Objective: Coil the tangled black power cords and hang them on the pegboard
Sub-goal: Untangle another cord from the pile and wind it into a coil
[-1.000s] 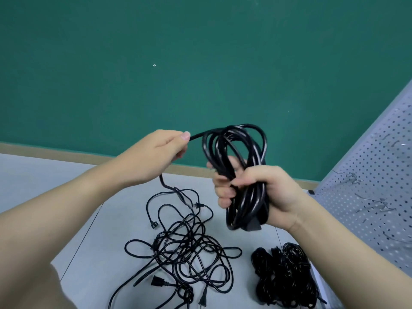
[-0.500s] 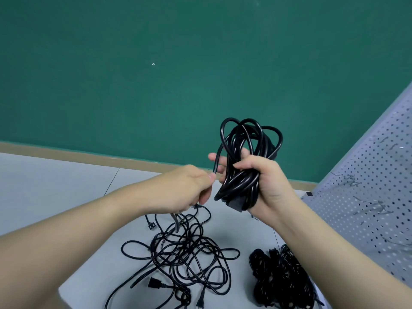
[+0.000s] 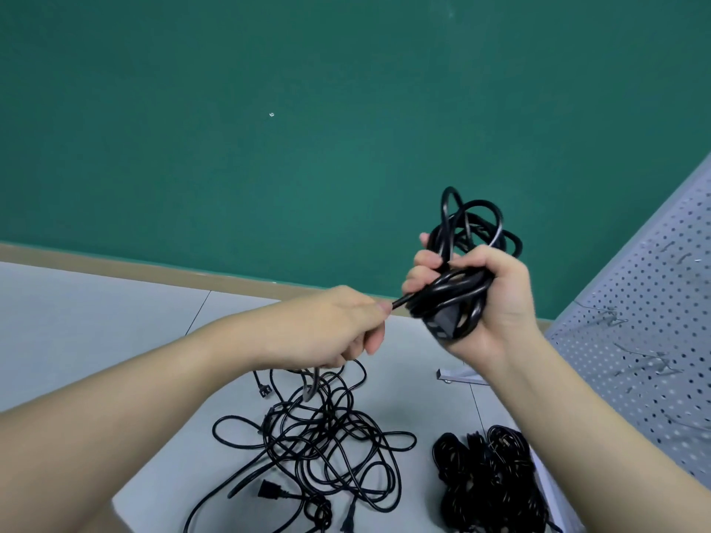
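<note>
Squeezing the coil [image 3: 467, 271] in my right hand [image 3: 488, 302], left hand [image 3: 338, 328] pinching its tail, probably still snagged in the tangled pile [image 3: 319, 440]; yanking could spring the loops.

Glossy black rubbery cords [image 3: 467, 240], matt smooth grey tabletop [image 3: 115, 340], perforated painted-metal pegboard [image 3: 654, 302], matt green wall [image 3: 269, 167].

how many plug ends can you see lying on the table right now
3 plugs: one at the tangle's far left edge, one at its near left, one at the bottom edge. More may be hidden in the tangle and the coiled pile.
</note>
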